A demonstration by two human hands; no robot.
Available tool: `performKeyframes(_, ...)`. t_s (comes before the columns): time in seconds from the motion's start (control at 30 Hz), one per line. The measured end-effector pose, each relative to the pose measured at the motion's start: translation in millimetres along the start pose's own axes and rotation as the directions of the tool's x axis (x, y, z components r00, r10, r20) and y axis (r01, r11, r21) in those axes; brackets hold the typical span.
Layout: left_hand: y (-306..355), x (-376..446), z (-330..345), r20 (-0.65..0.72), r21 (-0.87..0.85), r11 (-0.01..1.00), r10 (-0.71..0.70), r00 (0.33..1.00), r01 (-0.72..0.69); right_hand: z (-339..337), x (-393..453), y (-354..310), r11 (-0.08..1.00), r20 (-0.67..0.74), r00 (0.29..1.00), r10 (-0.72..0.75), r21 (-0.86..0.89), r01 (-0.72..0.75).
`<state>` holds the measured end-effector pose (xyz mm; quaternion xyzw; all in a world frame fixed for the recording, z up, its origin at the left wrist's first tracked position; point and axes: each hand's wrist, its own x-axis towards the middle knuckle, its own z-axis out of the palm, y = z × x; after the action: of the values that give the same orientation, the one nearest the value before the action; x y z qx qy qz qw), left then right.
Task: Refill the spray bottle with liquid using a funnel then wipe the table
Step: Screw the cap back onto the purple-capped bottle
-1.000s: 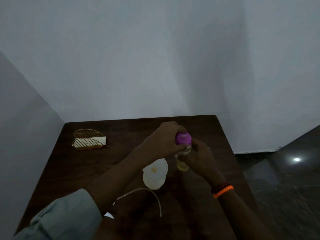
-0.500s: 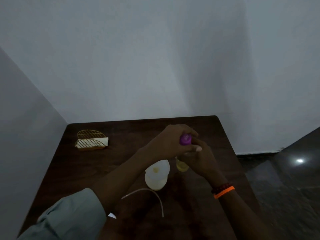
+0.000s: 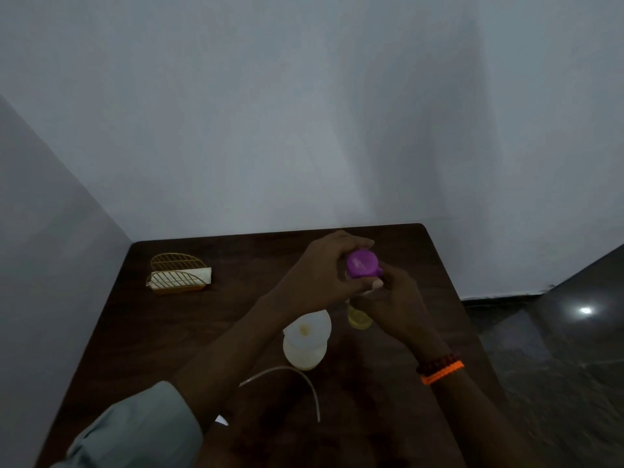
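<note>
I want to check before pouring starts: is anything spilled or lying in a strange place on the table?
No spill shows. One oddity: a thin white tube lies loose on the table beside the funnel-topped bottle, apart from it.

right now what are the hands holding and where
Left hand grips the purple cap of the refill bottle; right hand holds the bottle just below the cap.

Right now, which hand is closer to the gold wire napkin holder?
Left. The left hand grips the purple cap, to the right of the gold wire napkin holder; the right hand is farther right.
</note>
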<state>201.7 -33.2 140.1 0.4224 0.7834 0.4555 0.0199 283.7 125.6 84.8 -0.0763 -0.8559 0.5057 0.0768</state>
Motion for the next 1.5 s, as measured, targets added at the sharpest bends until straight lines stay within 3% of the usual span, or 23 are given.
performKeyframes(0.2, 3.5, 2.4, 7.9, -0.032, -0.028, 1.0, 0.0, 0.999, -0.001, 3.5, -0.4, -2.1, 0.997, -0.003, 0.998, -0.069, -0.025, 0.069)
performKeyframes(1.1, -6.0, -9.3, -7.0, -0.11, -0.084, 0.996, -0.052, 0.993, 0.042, -6.2, -3.0, 3.0, 1.0, -0.048, 0.999, 0.017, -0.019, -0.018)
performKeyframes(1.37, 2.8, -5.4, 8.0, -0.064, -0.111, 0.993, -0.055, 0.996, 0.048, 6.5, -2.0, -8.3, 0.992, 0.008, 0.994, -0.111, -0.055, 0.111)
performKeyframes(1.5, -0.7, -7.0, 7.1, -0.087, -0.1, 0.993, -0.067, 0.994, 0.058, 5.1, -1.4, -5.9, 0.996, 0.006, 0.996, -0.085, -0.024, 0.085)
